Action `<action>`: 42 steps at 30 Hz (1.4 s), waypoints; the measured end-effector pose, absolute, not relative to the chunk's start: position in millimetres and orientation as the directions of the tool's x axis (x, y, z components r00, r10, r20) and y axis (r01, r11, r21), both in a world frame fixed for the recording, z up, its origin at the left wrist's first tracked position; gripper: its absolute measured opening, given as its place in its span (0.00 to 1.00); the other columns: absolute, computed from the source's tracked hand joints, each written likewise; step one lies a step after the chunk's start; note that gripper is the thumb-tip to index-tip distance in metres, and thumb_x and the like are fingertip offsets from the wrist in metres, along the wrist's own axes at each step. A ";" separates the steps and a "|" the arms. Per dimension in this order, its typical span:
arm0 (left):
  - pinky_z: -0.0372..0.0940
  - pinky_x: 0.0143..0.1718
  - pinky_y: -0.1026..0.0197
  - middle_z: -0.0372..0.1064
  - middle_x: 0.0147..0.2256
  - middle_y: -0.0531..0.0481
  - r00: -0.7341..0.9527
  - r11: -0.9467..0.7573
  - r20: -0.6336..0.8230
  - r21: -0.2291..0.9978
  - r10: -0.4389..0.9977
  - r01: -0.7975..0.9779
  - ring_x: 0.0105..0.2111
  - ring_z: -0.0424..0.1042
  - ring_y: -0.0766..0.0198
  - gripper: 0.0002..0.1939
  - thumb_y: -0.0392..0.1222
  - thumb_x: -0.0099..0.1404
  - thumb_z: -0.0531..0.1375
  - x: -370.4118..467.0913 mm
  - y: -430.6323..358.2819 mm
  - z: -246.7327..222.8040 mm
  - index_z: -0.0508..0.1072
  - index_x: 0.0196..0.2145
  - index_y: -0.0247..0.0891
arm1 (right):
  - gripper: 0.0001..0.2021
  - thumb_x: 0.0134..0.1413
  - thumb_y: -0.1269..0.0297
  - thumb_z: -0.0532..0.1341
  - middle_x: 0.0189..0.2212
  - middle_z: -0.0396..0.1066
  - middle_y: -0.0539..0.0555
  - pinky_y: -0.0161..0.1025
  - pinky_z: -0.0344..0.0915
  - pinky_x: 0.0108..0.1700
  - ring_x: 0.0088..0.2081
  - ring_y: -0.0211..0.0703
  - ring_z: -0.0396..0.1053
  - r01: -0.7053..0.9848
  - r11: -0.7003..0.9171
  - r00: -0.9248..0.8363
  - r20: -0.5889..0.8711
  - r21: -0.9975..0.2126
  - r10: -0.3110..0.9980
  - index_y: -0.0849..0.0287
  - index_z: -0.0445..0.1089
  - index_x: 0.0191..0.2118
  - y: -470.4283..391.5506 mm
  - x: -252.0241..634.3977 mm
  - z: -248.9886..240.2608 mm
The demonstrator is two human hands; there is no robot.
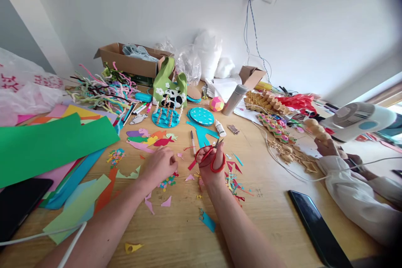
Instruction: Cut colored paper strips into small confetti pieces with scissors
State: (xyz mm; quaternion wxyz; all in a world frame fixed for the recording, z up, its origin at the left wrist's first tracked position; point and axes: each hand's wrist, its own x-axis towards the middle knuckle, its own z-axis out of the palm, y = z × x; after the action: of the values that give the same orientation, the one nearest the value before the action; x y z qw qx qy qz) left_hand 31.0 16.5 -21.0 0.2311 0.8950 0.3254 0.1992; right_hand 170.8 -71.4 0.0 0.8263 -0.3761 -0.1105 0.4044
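My right hand [211, 171] holds red-handled scissors [219, 166], thumb and fingers through the loops and the blades pointing away from me. To its left, my left hand [159, 163] is closed with curled fingers above a small pile of coloured paper bits [168, 181]. Whatever its fingertips hold, if anything, is hidden. Just beyond the left hand lie paper fish cut-outs [163, 141] in red, purple and yellow. A pen [192, 142] and a blue paper offcut [201, 133] lie beyond the scissors. More paper scraps [234, 180] are scattered right of my right hand.
Coloured paper sheets [56, 144] are stacked at left. A panda bag [170, 88], blue discs [201, 116], a glue bottle [220, 128] and a grey bottle [235, 99] stand behind. At right are a phone [317, 228], a white cable, a fan [358, 120] and another person's hand [328, 147].
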 end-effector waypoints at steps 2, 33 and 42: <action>0.60 0.44 0.56 0.69 0.37 0.45 0.730 -0.747 0.271 0.474 0.627 0.466 0.41 0.65 0.56 0.09 0.36 0.57 0.57 33.6 13.2 -19.6 0.75 0.36 0.38 | 0.24 0.50 0.41 0.57 0.17 0.64 0.49 0.31 0.58 0.21 0.19 0.33 0.62 -0.592 0.405 0.666 -0.140 -0.697 0.732 0.60 0.63 0.21 -70.6 171.5 0.3; 0.63 0.34 0.59 0.70 0.27 0.49 0.549 -0.178 0.073 0.974 0.833 0.142 0.29 0.68 0.62 0.10 0.45 0.57 0.58 39.2 33.1 -33.9 0.71 0.28 0.35 | 0.16 0.45 0.52 0.64 0.19 0.68 0.49 0.33 0.61 0.21 0.18 0.36 0.65 -0.145 0.088 0.615 -0.020 -0.986 0.788 0.61 0.65 0.26 -72.6 162.1 -7.4; 0.59 0.28 0.65 0.70 0.23 0.51 0.683 0.078 -0.048 0.997 0.729 -0.013 0.25 0.66 0.67 0.13 0.48 0.50 0.64 42.8 16.7 -19.6 0.75 0.26 0.33 | 0.09 0.41 0.62 0.65 0.23 0.66 0.49 0.33 0.61 0.26 0.24 0.37 0.64 0.012 0.067 0.530 0.063 -0.998 0.845 0.58 0.64 0.28 -71.4 154.0 -6.1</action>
State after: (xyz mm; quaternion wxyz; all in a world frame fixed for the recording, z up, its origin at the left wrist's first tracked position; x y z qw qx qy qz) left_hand 42.8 16.7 -19.6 0.6753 0.6208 0.2882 0.2748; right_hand 154.0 -71.4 -6.1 0.6369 -0.5996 -0.3576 0.3271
